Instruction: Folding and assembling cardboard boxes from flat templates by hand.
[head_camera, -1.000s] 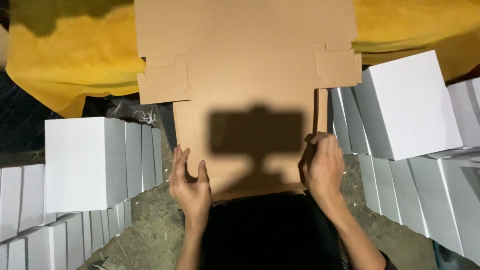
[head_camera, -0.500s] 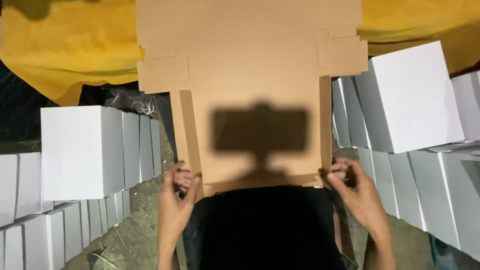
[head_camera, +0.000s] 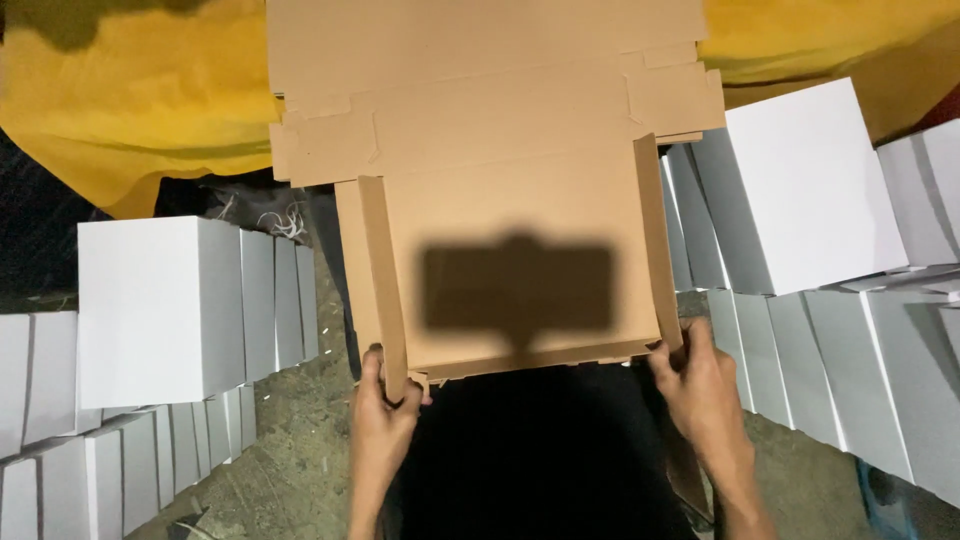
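Brown cardboard box blank, matte and creased, lies over the person's lap; left hand and right hand pinch its raised side flaps at the near corners, between smooth white boxes, crumpled yellow cloth beyond.

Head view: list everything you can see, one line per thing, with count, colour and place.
cardboard box blank: one, brown, centre, lying flat with both side flaps folded up; a dark rectangular shadow falls on its middle.
left stack of boxes: count unclear, white, left side, set in rows.
right stack of boxes: count unclear, white, right side, set in rows, one large box on top.
yellow cloth: one, yellow, spread across the top, behind the cardboard.
ground: grey-brown, rough, between the left boxes and the person.
dark garment: one, black, bottom centre.
left hand: one, grips the near left corner of the cardboard.
right hand: one, grips the near right corner.
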